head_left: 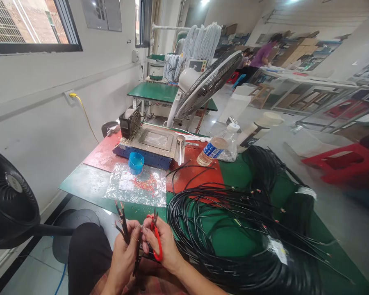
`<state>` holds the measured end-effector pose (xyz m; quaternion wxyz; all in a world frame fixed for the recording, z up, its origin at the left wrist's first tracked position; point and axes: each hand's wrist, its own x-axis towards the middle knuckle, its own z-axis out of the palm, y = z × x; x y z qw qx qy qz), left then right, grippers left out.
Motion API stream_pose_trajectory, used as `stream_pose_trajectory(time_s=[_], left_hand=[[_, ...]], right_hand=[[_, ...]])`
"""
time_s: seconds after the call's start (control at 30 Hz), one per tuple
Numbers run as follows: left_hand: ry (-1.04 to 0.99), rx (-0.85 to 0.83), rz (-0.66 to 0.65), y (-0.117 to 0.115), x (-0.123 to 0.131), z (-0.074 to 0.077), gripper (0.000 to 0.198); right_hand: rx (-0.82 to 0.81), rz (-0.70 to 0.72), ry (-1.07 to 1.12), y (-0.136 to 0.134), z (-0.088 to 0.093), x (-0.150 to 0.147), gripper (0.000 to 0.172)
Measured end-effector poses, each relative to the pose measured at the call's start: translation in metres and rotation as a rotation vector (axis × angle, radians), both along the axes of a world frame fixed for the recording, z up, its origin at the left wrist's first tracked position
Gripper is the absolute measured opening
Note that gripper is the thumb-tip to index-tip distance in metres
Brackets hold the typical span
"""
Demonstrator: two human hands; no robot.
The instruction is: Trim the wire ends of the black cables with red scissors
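Both hands are meeting low in the view, close to the body, with their fingertips almost touching. The left hand [124, 252] is rising from a bent wrist, fingers curling shut in a tight grip, thumb pressing across the front. The right hand [161, 246] is angling in from the forearm at lower right, fingers closing in a grip, knuckles facing up.

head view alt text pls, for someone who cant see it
A person's left hand grips a bunch of black cable ends while the right hand holds red-handled scissors, beside big black cable coils on a green table.
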<state>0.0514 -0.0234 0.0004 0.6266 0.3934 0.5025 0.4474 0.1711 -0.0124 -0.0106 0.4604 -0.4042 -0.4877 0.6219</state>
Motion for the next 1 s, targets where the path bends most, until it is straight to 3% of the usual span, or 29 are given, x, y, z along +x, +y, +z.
stream_pose_trajectory(time_s=[0.27,0.6,0.8,1.0], left_hand=[[-0.294,-0.062,0.027,-0.001,0.005,0.000,0.021],[-0.299,-0.113,0.130,0.000,0.006,-0.003,0.019],[-0.243,-0.110,0.076,0.000,0.003,-0.005,0.024],[-0.206,-0.086,-0.006,-0.002,-0.002,-0.017,0.023]], right_hand=[[-0.016,-0.008,0.050,-0.002,-0.011,-0.001,0.024],[-0.015,0.016,-0.008,0.000,-0.005,0.002,0.027],[0.009,0.006,-0.041,-0.001,-0.005,0.003,0.026],[-0.056,-0.016,0.036,-0.002,-0.010,0.002,0.027]])
